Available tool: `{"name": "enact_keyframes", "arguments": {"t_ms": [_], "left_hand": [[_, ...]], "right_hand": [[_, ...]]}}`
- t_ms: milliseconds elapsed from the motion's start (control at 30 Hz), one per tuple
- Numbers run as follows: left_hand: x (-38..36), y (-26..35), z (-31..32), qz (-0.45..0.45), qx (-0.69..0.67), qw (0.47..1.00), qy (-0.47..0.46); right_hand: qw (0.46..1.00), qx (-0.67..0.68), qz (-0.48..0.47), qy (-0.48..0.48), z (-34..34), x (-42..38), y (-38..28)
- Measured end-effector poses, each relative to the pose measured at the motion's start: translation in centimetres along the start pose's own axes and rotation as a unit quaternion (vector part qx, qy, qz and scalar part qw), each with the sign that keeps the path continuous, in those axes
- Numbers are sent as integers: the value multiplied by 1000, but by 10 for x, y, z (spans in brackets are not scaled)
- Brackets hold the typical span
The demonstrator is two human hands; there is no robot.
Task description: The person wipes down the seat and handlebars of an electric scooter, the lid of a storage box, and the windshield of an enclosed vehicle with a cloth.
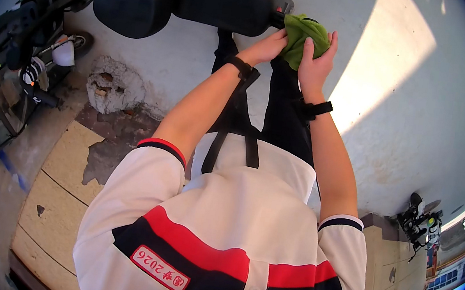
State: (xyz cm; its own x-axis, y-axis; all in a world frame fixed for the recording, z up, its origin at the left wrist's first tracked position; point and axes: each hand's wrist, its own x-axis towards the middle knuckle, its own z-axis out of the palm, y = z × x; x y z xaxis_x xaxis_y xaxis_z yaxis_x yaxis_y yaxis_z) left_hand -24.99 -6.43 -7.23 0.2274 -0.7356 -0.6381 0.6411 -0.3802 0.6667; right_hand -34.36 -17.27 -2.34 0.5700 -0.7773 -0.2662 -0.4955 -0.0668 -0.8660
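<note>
A crumpled green cloth (304, 40) is bunched at the right end of the black scooter seat (222, 3), and seems draped over a part that I cannot make out. My left hand (272, 46) is closed at the cloth's left edge, close to the seat, its fingertips partly hidden. From the other side my right hand (316, 68) grips the cloth, thumb in front and fingers behind its right edge. Black bands circle both wrists.
A rounded black scooter part (134, 0) extends to the left. More parked scooters (31, 66) stand at far left, another bike (419, 219) at far right. A broken concrete lump (114, 85) rises from the ground beside yellowish paving (56, 192). Sunlight crosses the pale surface at right.
</note>
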Motion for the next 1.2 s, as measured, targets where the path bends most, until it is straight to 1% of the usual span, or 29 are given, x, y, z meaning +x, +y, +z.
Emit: {"name": "enact_keyframes", "arguments": {"t_ms": [67,167,267,367,467,500,567,667,767,833,900,967,1000,1100,1200], "left_hand": [[3,1,3,28,-9,1000,5],[31,-28,-11,48,69,996,-8],[45,-39,-12,12,84,996,31],[59,-54,-15,-36,76,995,51],[61,-52,-17,-42,89,993,63],[61,-48,-19,-29,154,985,68],[60,-39,-25,-2,282,956,77],[81,-57,-44,137,395,907,54],[89,-70,-53,152,379,912,39],[87,-67,-49,105,366,922,62],[78,-55,-45,75,437,892,83],[70,-42,-37,78,460,876,125],[69,-42,-37,79,471,867,145],[57,-58,-40,38,551,823,135],[44,-57,-29,-52,533,833,139]], "right_hand": [[998,29,53,-6,-3,2,-2],[991,93,96,-17,-3,5,13],[990,103,80,-48,-5,9,28],[991,102,71,-46,-7,7,9],[997,30,10,-69,-13,7,-4],[995,-18,-70,-62,-14,11,-3],[966,-114,-226,-48,-14,19,-2],[903,-219,-346,-132,-19,30,-13],[906,-200,-342,-153,-20,32,-20],[933,-166,-293,-127,-19,29,-17],[955,-136,-245,-102,-16,26,-13],[971,-111,-196,-79,-14,22,-9],[971,-111,-197,-76,-13,22,-8],[971,-112,-198,-70,-11,21,-7],[969,-122,-202,-73,-10,23,-7]]}}
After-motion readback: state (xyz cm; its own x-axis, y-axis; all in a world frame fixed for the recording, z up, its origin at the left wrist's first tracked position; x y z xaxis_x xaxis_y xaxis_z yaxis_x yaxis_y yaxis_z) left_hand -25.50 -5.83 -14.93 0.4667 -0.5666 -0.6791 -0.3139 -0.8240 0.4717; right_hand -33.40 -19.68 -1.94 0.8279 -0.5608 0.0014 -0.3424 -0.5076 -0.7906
